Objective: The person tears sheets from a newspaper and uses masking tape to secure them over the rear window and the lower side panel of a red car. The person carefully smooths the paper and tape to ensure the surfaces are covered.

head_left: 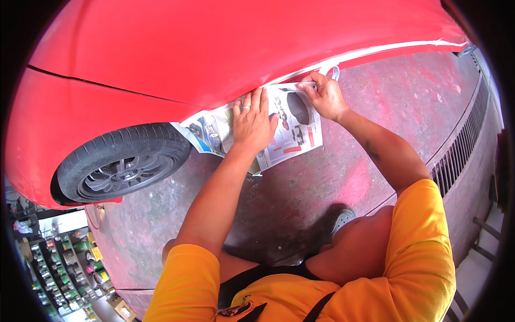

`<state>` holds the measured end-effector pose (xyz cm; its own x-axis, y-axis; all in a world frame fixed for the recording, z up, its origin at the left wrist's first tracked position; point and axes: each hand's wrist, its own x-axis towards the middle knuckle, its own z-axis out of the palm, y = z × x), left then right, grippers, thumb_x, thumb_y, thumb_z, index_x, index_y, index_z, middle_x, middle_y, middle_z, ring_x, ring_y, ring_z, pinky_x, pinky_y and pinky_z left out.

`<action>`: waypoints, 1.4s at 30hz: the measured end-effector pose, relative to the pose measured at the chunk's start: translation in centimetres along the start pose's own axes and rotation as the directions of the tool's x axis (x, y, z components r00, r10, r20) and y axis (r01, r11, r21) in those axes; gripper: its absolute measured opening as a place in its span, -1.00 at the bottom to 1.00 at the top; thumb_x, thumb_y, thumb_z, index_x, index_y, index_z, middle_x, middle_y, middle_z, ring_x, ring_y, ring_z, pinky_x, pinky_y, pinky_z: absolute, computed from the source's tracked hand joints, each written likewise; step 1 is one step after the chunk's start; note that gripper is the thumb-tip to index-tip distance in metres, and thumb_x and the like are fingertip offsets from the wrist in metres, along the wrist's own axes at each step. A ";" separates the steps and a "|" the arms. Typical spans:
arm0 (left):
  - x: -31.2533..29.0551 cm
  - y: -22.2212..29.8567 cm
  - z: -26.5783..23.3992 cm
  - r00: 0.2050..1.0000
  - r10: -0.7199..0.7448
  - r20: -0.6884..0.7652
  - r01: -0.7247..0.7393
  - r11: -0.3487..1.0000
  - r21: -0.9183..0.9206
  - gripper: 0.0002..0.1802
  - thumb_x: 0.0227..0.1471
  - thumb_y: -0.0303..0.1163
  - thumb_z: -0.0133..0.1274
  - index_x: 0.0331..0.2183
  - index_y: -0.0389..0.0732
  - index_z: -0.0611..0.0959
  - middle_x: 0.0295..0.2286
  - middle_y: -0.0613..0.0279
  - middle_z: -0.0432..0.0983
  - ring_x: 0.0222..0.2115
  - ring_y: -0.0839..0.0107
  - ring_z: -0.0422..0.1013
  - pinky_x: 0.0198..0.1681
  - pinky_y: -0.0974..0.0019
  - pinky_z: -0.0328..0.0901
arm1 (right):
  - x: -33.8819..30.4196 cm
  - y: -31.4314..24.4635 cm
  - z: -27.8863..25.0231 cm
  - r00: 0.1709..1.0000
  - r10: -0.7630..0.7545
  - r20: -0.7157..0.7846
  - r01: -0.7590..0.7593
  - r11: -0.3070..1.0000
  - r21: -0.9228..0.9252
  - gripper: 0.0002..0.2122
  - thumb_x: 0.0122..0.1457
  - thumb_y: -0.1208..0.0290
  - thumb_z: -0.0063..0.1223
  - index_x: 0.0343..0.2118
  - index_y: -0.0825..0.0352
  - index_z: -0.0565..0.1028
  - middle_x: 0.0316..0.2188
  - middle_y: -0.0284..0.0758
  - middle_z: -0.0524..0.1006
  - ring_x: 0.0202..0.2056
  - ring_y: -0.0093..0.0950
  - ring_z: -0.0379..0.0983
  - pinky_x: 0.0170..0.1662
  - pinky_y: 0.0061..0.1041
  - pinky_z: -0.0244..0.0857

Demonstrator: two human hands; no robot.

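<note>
A printed newspaper sheet [287, 142] hangs along the lower edge of a red car [214, 48]. My left hand [253, 121] lies flat over the sheet's upper part, fingers stretched toward the car body, a ring on one finger. At the sheet's upper right corner, my right hand [325, 96] is closed, with thumb and fingers at the paper's edge. Just beyond these fingers is a roll of tape [335, 73], partly hidden by the hand. A whitish strip [391, 49] follows the car's lower edge to the right.
A black tyre on a dark spoked wheel [126, 169] stands left of the paper. The concrete floor [397, 96] has red paint stains. A drain grate [462, 142] curves along the right. Shelves with several cans and bottles [61, 273] are at the lower left.
</note>
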<state>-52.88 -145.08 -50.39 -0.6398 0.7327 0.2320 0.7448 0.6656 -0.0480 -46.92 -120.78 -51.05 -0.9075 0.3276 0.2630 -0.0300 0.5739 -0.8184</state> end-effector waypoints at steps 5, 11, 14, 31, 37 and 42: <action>-0.1 -0.2 -0.1 0.999 -0.017 0.040 0.016 1.000 0.004 -0.11 0.22 0.03 0.12 0.38 -0.29 0.31 0.33 0.05 0.26 0.35 0.11 0.17 0.38 -0.14 -0.03 | -0.1 -0.4 0.1 0.999 0.013 -0.036 -0.016 0.997 -0.075 -0.75 0.32 0.22 0.24 -0.24 0.36 0.65 -0.47 -0.12 0.67 -0.37 -0.25 0.67 -0.26 -0.30 0.50; 0.5 0.4 -0.6 0.995 -0.062 0.074 0.064 0.998 -0.021 -0.11 0.22 0.04 0.13 0.38 -0.28 0.31 0.35 0.06 0.22 0.36 0.11 0.14 0.37 -0.18 -0.04 | 3.0 0.7 1.5 0.962 0.268 -0.055 -0.272 0.956 -0.106 -0.74 0.27 0.19 0.26 -0.18 0.30 0.68 -0.42 -0.08 0.70 -0.29 -0.16 0.69 -0.14 -0.23 0.51; 0.6 0.8 -0.2 0.994 -0.100 0.049 0.100 0.995 -0.001 -0.12 0.22 0.05 0.13 0.38 -0.26 0.31 0.34 0.04 0.23 0.35 0.09 0.15 0.36 -0.17 -0.04 | 3.2 0.7 1.9 0.955 0.287 -0.069 -0.293 0.950 -0.108 -0.76 0.27 0.19 0.28 -0.21 0.29 0.70 -0.43 -0.17 0.71 -0.35 -0.29 0.68 -0.17 -0.31 0.50; 2.9 2.2 1.8 1.000 0.004 0.021 -0.005 0.998 0.061 -0.06 0.18 0.07 0.17 0.32 -0.45 0.34 0.26 -0.17 0.31 0.28 -0.03 0.25 0.31 0.00 0.09 | 4.2 1.5 -0.3 0.891 0.435 -0.128 -0.453 0.845 -0.284 -0.46 -0.04 -0.27 0.46 -0.37 0.22 0.68 -0.40 -0.27 0.72 -0.24 -0.29 0.69 -0.08 -0.28 0.53; 4.5 5.1 2.7 0.999 0.003 0.051 -0.006 0.999 0.052 -0.01 0.21 0.13 0.12 0.35 -0.46 0.29 0.32 -0.14 0.25 0.35 -0.01 0.15 0.35 0.00 0.05 | 4.8 2.9 -1.6 0.885 0.459 -0.080 -0.465 0.859 -0.212 -0.51 -0.01 -0.22 0.46 -0.40 0.21 0.69 -0.42 -0.30 0.71 -0.28 -0.32 0.68 -0.13 -0.29 0.52; 7.0 6.9 3.2 0.992 0.106 0.075 -0.114 0.988 0.106 -0.03 0.25 0.13 0.07 0.36 -0.46 0.28 0.37 -0.12 0.19 0.37 0.05 0.12 0.41 -0.01 0.00 | 4.4 3.2 -2.8 0.885 0.416 -0.210 -0.462 0.840 -0.283 -0.57 0.07 -0.17 0.42 -0.41 0.18 0.69 -0.45 -0.31 0.70 -0.33 -0.31 0.68 -0.18 -0.28 0.51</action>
<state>-52.84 -134.88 -52.20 -0.5697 0.8076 0.1522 0.7883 0.5894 -0.1768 -49.83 -115.43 -51.05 -0.7272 0.6864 -0.0002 0.5129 0.5432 -0.6647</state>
